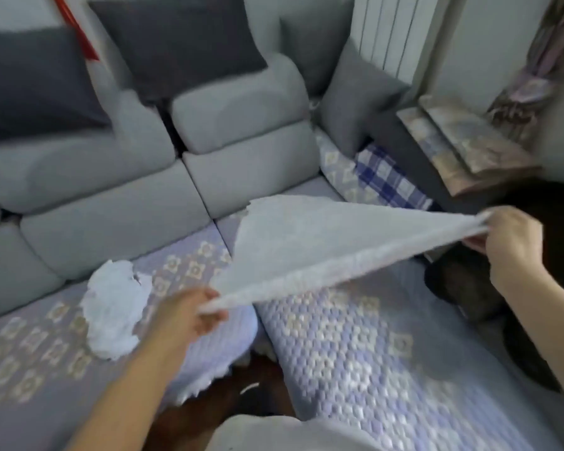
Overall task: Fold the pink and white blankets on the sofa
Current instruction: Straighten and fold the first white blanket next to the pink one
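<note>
Pale white fleece blanket (306,242): stretched taut in the air above the grey sectional sofa (111,203).
Left hand (189,315): pinching 1 corner.
Right hand (511,239): gripping the opposite corner.
Crumpled white cloth (113,309): lying on the seat.

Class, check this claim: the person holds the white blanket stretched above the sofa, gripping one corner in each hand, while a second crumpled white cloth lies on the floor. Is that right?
Not quite. The head view shows the crumpled white cloth lying on the sofa's patterned seat cover, not the floor. The rest holds: the left hand and right hand each grip a corner of the white blanket, stretched above the sofa.
</note>
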### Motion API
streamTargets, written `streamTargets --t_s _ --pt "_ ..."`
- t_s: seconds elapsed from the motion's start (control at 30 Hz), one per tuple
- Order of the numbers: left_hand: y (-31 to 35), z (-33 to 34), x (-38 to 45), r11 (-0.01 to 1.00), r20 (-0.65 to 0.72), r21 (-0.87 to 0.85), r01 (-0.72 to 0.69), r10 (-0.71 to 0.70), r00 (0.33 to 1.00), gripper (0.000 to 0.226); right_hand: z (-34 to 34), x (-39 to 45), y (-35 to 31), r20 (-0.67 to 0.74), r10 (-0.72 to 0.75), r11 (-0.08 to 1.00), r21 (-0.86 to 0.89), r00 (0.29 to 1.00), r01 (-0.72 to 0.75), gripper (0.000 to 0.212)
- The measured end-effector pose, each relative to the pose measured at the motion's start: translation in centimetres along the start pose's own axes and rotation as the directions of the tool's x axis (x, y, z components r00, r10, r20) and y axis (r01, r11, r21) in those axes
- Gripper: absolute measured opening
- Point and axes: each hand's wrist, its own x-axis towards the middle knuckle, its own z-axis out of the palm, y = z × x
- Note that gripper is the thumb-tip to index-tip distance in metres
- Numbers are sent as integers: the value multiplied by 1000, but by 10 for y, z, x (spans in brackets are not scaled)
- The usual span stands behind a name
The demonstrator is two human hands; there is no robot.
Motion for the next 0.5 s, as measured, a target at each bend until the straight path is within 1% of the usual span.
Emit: streamTargets --t_s 0.03,0.1,0.17,0.2,0.27,0.3,0.37,0.43,0.5 --pt "-27 10 -6 991 48 82 103 -107 993 13 -19 5 33 -13 69 997 -33 998 -70 33" --pt "-71 35 -17 935 95 234 267 -295 951 15 -54 12 91 -3 204 973 -105 979 -203 41" --pt "-99 61 -27 861 128 363 356 -425 896 21 -86 19 138 -12 316 937 -155 949 -314 45" --pt "-109 75 -33 821 170 434 369 -477 862 22 -102 22 157 -45 348 922 -165 936 -350 47" --pt "-118 102 -47 746 301 585 318 -564 769 19 -129 27 179 -148 380 906 -138 913 -399 47" --pt "-120 115 -55 724 370 633 274 -594 715 16 -142 29 181 -193 386 904 -116 902 -412 46" --pt "-126 141 -66 695 460 690 203 -637 618 15 -169 33 182 -259 372 910 -85 891 -405 43" --pt "-141 167 -70 648 493 751 127 -678 546 16 -194 37 188 -255 351 918 -99 901 -385 42" --pt "-169 188 -67 574 465 816 73 -726 507 17 -217 43 212 -224 376 897 -156 899 -414 40"
